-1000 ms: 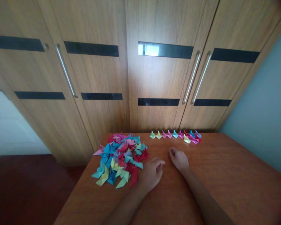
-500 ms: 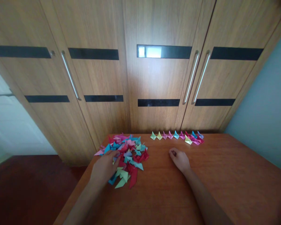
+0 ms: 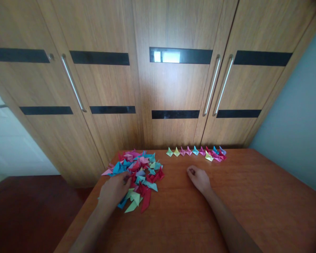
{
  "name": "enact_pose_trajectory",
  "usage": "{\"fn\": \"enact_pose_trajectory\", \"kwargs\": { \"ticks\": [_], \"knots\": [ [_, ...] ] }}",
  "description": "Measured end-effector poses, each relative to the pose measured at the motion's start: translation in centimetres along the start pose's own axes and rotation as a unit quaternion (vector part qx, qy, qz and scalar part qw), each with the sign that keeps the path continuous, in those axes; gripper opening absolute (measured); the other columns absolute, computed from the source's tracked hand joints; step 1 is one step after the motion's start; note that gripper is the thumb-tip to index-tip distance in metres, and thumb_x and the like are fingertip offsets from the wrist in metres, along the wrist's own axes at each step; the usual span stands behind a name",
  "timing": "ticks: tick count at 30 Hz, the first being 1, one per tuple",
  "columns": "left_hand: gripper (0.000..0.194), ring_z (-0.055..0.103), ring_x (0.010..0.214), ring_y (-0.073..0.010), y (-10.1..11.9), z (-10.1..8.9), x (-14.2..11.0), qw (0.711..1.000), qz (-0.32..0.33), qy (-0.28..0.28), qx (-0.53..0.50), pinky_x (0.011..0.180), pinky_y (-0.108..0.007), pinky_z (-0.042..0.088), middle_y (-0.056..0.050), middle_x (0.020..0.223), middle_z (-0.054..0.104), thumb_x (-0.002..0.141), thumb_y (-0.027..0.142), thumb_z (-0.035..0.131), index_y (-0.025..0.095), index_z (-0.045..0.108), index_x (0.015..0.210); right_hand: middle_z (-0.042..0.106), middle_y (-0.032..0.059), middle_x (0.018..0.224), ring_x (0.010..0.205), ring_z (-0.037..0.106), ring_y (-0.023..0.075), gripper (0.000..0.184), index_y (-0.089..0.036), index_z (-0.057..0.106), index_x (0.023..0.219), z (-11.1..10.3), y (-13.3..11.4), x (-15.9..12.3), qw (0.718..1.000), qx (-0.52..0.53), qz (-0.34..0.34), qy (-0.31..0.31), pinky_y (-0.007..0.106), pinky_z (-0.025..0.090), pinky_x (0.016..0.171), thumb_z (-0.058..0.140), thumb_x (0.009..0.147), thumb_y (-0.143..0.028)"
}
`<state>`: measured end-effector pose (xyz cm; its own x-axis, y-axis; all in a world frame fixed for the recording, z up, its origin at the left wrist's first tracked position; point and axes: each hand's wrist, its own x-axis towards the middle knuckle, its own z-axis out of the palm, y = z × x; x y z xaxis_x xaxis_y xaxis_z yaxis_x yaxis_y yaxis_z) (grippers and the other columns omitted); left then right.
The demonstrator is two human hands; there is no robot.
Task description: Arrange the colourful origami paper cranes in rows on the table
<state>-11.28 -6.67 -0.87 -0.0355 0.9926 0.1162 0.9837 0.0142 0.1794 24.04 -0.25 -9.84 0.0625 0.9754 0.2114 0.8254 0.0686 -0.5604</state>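
A heap of folded paper pieces (image 3: 143,160), apparently origami cranes, lies on the left of the table in pink, red, blue, green and purple. My left hand (image 3: 113,191) is at the near left side of this heap, its thumb and fingers bent together among the pieces. Whatever is between those fingertips is hidden. My right hand (image 3: 200,179) rests on the table right of the heap, fingers curled in, nothing seen in them. Beyond it, along the far edge, stands a row of small folded papers (image 3: 189,151), bunched into a cluster (image 3: 216,154) at its right end.
The reddish-brown wooden table (image 3: 173,218) reaches up to a wooden wardrobe (image 3: 171,88) with long metal handles (image 3: 212,86). A pale wall (image 3: 297,116) is on the right, and a white door (image 3: 13,140) on the left.
The fingers of my left hand have curled in at the heap, and the hand has drawn slightly toward me. My right hand stays in place. The view has shifted a little.
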Motion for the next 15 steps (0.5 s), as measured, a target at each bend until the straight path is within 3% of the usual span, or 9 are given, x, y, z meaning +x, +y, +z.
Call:
{"fn": "enact_pose_trajectory", "kwargs": {
  "ticks": [7,15],
  "knots": [
    [0.027,0.064,0.079,-0.0187,0.2,-1.2,-0.6,0.999,0.001,0.048,-0.005,0.064,-0.024,0.042,-0.001,0.086,0.070,0.086,0.036,0.040,0.026,0.063,0.097,0.066,-0.0017,0.074,0.069,0.059,0.0137,0.016,-0.024,0.063,0.081,-0.5,-0.6,-0.2,1.000,-0.020,-0.002,-0.016,0.021,0.034,0.058,0.048,0.083,-0.027],
    [0.032,0.061,0.095,-0.0227,0.8,-0.7,-1.9,0.998,0.046,0.039,0.029,0.073,-0.029,0.047,-0.004,0.112,0.062,0.086,0.042,0.043,0.025,0.062,0.105,0.066,-0.0023,0.073,0.069,0.059,0.0130,0.016,-0.024,0.063,0.081,-0.4,-0.6,-0.3,1.000,-0.026,-0.001,-0.016,0.021,0.032,0.057,0.048,0.084,-0.028]
  ]
}}
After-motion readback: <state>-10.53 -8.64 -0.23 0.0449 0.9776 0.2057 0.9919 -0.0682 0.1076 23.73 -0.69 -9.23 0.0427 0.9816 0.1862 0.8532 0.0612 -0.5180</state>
